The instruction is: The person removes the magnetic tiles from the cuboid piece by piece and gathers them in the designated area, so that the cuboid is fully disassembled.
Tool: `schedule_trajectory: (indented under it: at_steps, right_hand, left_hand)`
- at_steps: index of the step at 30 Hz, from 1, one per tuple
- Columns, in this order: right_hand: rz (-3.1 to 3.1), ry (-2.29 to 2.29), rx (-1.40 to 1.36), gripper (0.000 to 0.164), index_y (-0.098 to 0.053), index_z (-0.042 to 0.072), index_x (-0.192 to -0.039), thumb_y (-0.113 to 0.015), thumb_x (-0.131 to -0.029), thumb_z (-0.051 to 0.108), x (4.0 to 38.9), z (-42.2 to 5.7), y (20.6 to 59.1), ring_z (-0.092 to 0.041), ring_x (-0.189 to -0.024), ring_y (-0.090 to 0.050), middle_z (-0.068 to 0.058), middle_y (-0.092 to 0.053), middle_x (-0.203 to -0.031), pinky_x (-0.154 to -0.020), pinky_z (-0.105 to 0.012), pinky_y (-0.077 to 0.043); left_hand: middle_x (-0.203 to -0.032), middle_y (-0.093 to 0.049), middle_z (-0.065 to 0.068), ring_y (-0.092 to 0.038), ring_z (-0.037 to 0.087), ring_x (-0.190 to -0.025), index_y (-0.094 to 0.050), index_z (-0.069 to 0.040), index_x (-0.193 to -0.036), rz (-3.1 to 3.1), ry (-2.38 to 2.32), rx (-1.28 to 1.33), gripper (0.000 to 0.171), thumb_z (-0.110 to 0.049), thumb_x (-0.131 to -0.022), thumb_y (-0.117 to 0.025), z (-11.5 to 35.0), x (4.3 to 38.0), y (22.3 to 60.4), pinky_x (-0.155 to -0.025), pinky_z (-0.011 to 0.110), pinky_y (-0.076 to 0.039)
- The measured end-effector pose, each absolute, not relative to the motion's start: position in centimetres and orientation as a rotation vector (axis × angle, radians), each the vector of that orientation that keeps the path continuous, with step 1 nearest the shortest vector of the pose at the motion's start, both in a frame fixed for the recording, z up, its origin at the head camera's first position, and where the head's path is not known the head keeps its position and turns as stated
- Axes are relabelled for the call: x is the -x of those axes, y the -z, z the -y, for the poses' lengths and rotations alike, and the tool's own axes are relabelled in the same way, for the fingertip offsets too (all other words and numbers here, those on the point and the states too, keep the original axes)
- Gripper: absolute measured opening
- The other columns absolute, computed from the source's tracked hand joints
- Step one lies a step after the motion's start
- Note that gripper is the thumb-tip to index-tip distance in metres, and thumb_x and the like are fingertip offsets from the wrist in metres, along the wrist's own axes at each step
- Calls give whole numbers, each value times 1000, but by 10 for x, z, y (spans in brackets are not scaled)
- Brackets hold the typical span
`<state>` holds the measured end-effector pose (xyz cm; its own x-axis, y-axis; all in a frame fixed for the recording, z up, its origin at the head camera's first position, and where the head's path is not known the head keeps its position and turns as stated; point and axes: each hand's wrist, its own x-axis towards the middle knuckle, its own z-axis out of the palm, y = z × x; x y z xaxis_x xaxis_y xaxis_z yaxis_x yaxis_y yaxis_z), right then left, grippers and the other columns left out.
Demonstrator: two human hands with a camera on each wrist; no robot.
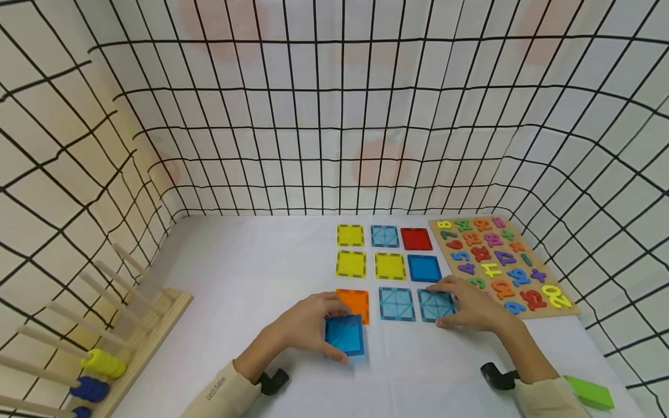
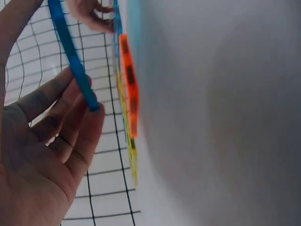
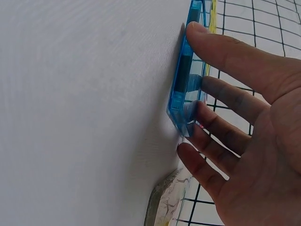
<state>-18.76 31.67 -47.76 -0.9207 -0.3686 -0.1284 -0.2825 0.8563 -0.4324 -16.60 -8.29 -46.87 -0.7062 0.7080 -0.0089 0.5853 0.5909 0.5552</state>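
Observation:
My left hand (image 1: 308, 322) grips a blue magnetic tile (image 1: 345, 335) by its edges, thumb on the near side and fingers on the far side. The tile is raised above the table, in front of an orange tile (image 1: 356, 303). At the right end of the nearest row, my right hand (image 1: 473, 305) spans a light blue window-patterned tile (image 1: 435, 306) lying flat, with the thumb at its near edge and a finger at its far edge. In the right wrist view the thumb touches that tile's edge (image 3: 182, 75). Another light blue tile (image 1: 396, 303) lies between the hands.
Behind are yellow tiles (image 1: 389, 266), a blue tile (image 1: 424, 268), a red tile (image 1: 416, 238) and a light blue one (image 1: 384, 235). A wooden number board (image 1: 561, 309) lies right, a green block (image 1: 590, 392) near the right sleeve, a peg rack (image 1: 177, 302) left. Black-lined grid walls surround the table.

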Motion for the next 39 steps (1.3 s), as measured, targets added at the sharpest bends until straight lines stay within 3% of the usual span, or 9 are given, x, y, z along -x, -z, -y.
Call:
schedule_trajectory:
  at_steps: [7, 14, 23, 39]
  right_hand:
    - [-2808, 618, 475, 72, -63, 23, -141, -89, -77, 45, 190, -317, 479, -44, -131, -49, -18, -55, -143, -104, -71, -45]
    - [-2798, 613, 469, 73, -63, 23, -141, -88, -77, 45, 189, -319, 478, -45, -132, -48, -19, -55, -143, -103, -72, -45]
    - [-2790, 621, 469, 73, -63, 23, -141, -89, -77, 44, 188, -318, 475, -46, -132, -47, -19, -54, -144, -103, -72, -45]
    - [-2775, 656, 479, 71, -63, 21, -141, -89, -78, 41, 186, -317, 473, -42, -129, -49, -17, -55, -142, -104, -70, -46]
  left_hand:
    - [-124, -65, -12, -56, 5, -107, -69, -27, -131, -2595, -605, -1073, 80, -71, -66, -86, 73, 158, 471, -97, 27, -55]
    - [-122, -63, -9, -54, 6, -105, -70, -30, -130, -2552, -550, -1027, 76, -68, -66, -88, 63, 152, 474, -95, 23, -55]
    - [-135, -61, -3, -54, 10, -113, -68, -29, -132, -2590, -462, -967, 79, -70, -67, -86, 58, 147, 474, -97, 29, -58]
    - [-134, -61, -5, -53, 10, -111, -64, -28, -138, -2635, -333, -981, 83, -72, -70, -83, 48, 139, 474, -91, 27, -59]
